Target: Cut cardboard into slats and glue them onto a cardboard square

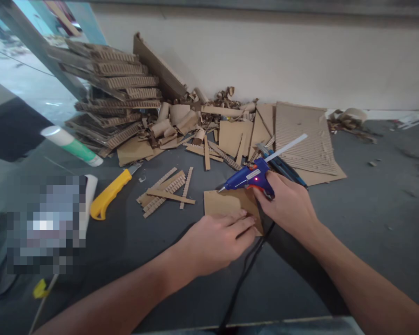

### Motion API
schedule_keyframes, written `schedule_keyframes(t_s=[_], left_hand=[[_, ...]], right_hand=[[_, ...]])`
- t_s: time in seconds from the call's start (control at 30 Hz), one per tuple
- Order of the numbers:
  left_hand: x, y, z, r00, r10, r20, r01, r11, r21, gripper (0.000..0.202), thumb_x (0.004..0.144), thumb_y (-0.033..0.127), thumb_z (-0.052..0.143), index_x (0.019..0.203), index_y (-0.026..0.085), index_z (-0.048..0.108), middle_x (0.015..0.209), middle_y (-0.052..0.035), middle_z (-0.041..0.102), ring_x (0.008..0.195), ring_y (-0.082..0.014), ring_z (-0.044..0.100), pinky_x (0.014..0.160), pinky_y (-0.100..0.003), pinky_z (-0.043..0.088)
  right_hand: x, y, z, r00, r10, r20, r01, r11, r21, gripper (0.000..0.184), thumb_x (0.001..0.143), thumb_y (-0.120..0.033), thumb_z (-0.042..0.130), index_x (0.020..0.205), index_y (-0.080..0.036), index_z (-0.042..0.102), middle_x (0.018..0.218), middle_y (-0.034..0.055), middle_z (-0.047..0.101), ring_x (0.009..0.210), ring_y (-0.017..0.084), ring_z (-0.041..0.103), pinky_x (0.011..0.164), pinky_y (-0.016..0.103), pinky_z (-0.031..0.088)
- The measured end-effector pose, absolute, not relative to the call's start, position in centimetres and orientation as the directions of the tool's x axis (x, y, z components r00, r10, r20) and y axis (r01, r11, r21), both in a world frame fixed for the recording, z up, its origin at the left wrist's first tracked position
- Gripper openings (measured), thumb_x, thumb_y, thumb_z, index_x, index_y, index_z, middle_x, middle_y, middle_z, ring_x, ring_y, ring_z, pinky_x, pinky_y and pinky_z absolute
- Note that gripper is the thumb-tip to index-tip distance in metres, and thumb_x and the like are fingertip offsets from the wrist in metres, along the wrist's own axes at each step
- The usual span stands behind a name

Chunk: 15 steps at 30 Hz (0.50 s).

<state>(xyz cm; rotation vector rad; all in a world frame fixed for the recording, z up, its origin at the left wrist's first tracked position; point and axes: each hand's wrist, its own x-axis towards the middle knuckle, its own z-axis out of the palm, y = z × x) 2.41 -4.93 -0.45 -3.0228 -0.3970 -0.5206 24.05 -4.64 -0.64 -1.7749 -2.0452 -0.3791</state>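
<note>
My right hand (289,197) is wrapped round the handle of a blue hot glue gun (246,176) with a small red light lit. A white glue stick (286,147) pokes out of the gun's back. The nozzle points left, at the far left corner of a small cardboard piece (220,201); whether it touches is too fine to tell. My left hand (219,237) lies over the near part of that piece, fingers stretched out and pressing it flat on the dark table. Left of the piece lie several thin cardboard strips (167,191).
A yellow-handled knife (111,194) and a green-and-white tube (72,146) lie at left. Behind are stacked corrugated cardboard (117,83), scraps (181,118) and a corrugated sheet (302,135). A blue cutter (284,166) lies beyond the glue gun. A black cord (242,281) runs toward the front edge.
</note>
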Motion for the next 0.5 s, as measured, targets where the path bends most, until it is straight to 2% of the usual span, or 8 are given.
schedule_keyframes(t_s=[0.13,0.3,0.5], left_hand=[[2.37,-4.89,-0.54,0.912,0.235,0.335,0.252,-0.968,-0.005,0.030,0.092,0.015,0.051,0.118,0.014,0.066,0.130,-0.0049,0.068,0.119,-0.0217,0.064,0.077,-0.030,0.062],[2.34,-4.96,-0.40,0.921,0.243,0.305,0.252,-0.968,0.009,0.031,0.093,0.013,0.050,0.120,0.013,0.065,0.130,-0.0070,0.068,0.121,-0.0216,0.062,0.083,-0.030,0.061],[2.32,-4.91,-0.28,0.919,0.244,0.309,0.250,-0.968,0.020,0.030,0.094,0.013,0.049,0.119,0.012,0.065,0.130,-0.0074,0.068,0.122,-0.0217,0.062,0.082,-0.031,0.062]], right_hand=[[24.19,-4.59,-0.34,-0.119,0.906,0.406,0.974,0.187,-0.130,0.018,0.093,-0.030,0.053,0.104,-0.018,0.060,0.084,0.0081,0.071,0.078,0.026,0.070,0.058,0.029,0.042],[24.28,-4.50,-0.10,-0.061,0.935,0.350,0.980,0.122,-0.155,0.019,0.091,-0.034,0.057,0.098,-0.018,0.061,0.079,0.0080,0.070,0.072,0.026,0.069,0.056,0.031,0.041],[24.77,-4.55,-0.11,-0.074,0.931,0.356,0.979,0.136,-0.152,0.022,0.091,-0.032,0.054,0.108,-0.020,0.061,0.087,0.0085,0.073,0.076,0.027,0.069,0.057,0.031,0.042]])
